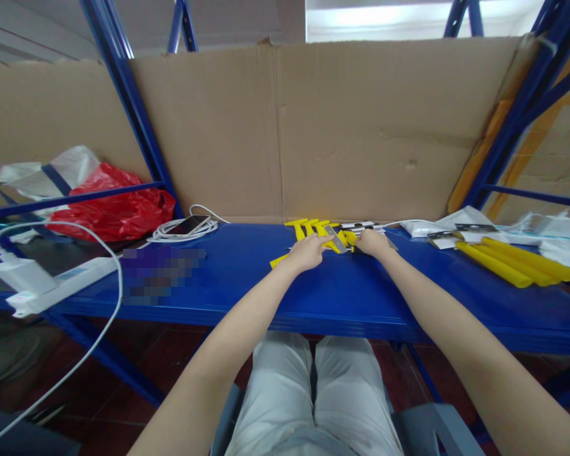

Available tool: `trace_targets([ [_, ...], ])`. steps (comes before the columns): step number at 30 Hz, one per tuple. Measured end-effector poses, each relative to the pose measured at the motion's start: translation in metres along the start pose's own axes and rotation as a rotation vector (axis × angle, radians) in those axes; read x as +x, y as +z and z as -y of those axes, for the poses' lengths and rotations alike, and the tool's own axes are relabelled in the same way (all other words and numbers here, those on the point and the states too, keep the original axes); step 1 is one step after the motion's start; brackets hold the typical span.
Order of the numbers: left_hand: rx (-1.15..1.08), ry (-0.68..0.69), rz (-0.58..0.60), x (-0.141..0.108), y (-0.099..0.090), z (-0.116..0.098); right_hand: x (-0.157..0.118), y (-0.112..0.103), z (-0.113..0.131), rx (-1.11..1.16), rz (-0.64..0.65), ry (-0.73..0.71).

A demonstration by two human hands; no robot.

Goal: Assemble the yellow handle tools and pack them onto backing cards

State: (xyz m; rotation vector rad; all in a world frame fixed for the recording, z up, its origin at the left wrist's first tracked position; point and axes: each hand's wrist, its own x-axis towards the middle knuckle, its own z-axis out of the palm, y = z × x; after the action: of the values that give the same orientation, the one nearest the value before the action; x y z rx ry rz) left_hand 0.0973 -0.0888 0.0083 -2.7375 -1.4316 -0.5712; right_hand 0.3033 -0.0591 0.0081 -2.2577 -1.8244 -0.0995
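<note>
Blue table (323, 307): one, its bare front part lies nearer than both hands.
Long yellow pieces (498, 265): three, side by side, well to the right of the right hand; their long axes slant from far left to near right.
Yellow end (278, 261): one, it shows just beside the left wrist, on its outer side.
Left hand (308, 252): the index finger is stretched to the grey plate and seems to touch it; whether the other fingers grasp something, I cannot tell.
Right hand (372, 242): the fingers are curled down at the yellow parts; what is inside them is hidden, so I cannot tell if it is a firm grasp.
Grey plate (335, 240): one, between the two hands; its long axis is slanting, from far left to near right.
Yellow parts (346, 237): between the plate and the right hand, overlapping, so the count is not clear.
Yellow T-shaped pieces (295, 224): about four in a row, just beyond the left hand, crossbars at the far end, stems toward the person.
Black-and-white strips (358, 225): beyond the right hand, their print too small to read.
</note>
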Motion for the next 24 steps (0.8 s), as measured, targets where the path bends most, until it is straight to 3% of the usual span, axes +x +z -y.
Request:
trace_targets([
  [6,-0.016,0.002,-0.013,0.0,0.001,0.0,-0.002,-0.004,-0.01,0.1,-0.084,0.024],
  [13,-0.031,0.002,-0.01,-0.002,-0.001,-0.003,0.006,-0.008,-0.026,0.498,-0.344,0.059],
  [15,-0.03,0.004,-0.011,-0.002,-0.002,-0.003,0.008,-0.008,-0.027,0.677,-0.366,0.091],
  [20,-0.019,0.012,-0.021,-0.002,-0.002,-0.003,0.002,-0.006,-0.02,1.215,-0.097,0.133],
  [24,-0.017,0.012,-0.022,-0.002,-0.002,-0.003,-0.008,-0.013,-0.012,1.4,0.108,0.214],
])
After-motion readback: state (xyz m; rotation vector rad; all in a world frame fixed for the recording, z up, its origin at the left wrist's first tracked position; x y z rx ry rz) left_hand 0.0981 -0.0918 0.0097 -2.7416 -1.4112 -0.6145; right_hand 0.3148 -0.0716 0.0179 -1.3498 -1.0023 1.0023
